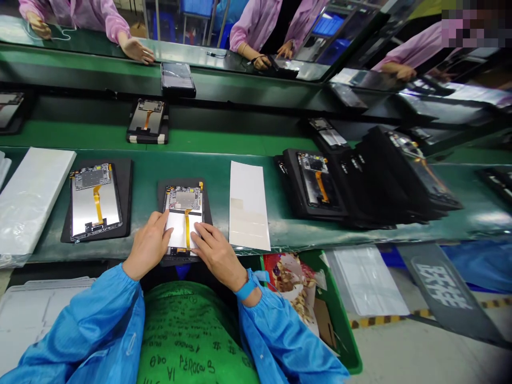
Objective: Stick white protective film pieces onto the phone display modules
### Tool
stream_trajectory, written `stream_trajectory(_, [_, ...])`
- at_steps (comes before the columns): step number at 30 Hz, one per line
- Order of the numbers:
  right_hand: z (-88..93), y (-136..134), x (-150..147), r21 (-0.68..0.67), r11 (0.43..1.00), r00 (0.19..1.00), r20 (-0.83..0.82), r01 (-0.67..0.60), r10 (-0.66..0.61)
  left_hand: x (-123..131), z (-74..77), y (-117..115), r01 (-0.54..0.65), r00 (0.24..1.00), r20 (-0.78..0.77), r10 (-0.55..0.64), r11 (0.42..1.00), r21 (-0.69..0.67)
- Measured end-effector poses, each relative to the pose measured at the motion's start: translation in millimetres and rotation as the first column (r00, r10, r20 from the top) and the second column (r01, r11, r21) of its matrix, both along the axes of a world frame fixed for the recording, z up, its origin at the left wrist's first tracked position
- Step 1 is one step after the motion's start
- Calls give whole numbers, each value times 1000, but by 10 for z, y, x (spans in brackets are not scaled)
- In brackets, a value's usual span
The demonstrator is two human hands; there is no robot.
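Note:
An opened tablet [194,217] lies in front of me on a black foam pad [208,211]. Its circuit board is at the top, and an orange ribbon cable runs down over a bright silver panel. My left hand [149,242] grips the tablet's left edge, thumb on the panel and index finger near the board. From the right, my right hand [218,255] rests its fingertips on the panel beside the cable, fingers extended. Left of these, a second opened tablet [86,200] sits on another black pad [125,197]. A white strip sheet [248,200] lies right of my hands.
Stacked black pads [368,181] with opened tablets stand at right. A white plastic-wrapped stack [34,197] is at left. Beyond runs a green conveyor [224,140] carrying tablets. A green bin [352,346] with scraps stands below the bench. Co-workers in pink sleeves [250,24] sit opposite.

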State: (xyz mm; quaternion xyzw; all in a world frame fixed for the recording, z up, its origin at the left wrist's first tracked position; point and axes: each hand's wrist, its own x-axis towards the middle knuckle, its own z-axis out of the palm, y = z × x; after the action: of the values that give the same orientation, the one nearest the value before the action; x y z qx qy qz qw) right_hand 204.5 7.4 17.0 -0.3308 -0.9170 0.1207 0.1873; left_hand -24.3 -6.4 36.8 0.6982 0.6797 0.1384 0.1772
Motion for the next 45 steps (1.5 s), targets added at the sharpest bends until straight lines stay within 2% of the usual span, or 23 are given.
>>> stream_trajectory(10, [-15,2,-7,65,998,998,67,-13,9,53,-2,-25,-30,996,-83,27,999,-35])
stream_trajectory(17, [-20,2,6,62,998,998,67,-10,6,44,-45,-30,-33,998,-60,32,999,-17])
stream_trajectory(24, [-8,-7,5,114,993,998,66,-17,9,16,-100,-40,-61,994,90,60,998,4])
stream_trajectory(28, [23,-26,-11,202,979,995,98,-15,-5,-3,-135,-63,-75,971,227,70,997,16])
stream_trajectory(32, [18,-58,-27,275,961,991,137,-28,-10,-18,-160,-78,-81,952,297,74,997,11])
stream_trajectory(40, [5,-71,-27,233,973,993,117,-12,-16,-21,-139,-46,-44,981,191,40,999,13])
stream_trajectory(45, [3,-79,-41,242,970,989,149,-15,-22,-26,-68,-35,-23,998,56,24,1000,-20])
